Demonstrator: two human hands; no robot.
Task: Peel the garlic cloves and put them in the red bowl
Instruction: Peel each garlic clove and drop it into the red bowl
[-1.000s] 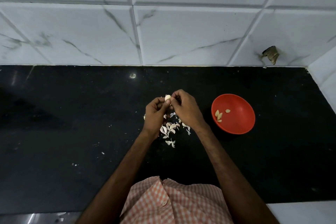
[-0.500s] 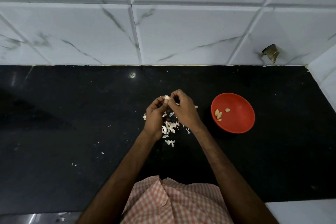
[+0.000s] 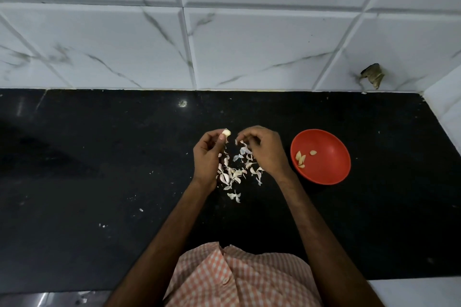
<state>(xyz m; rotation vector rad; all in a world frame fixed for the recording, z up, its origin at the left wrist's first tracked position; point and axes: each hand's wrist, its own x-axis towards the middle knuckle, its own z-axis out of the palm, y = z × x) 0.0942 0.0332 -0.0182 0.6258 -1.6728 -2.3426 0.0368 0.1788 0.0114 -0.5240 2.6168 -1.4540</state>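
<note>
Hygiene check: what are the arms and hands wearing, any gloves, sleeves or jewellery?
Both forearms are bare, no sleeve in view. The left hand and right hand are ungloved; no ring, watch or bracelet shows. The shirt is orange-and-white check, with a button.

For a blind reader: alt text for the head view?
A left hand pinches a pale garlic clove above a black stone counter; the right hand hovers over scattered white garlic skins. A round red bowl at right holds peeled cloves.
</note>
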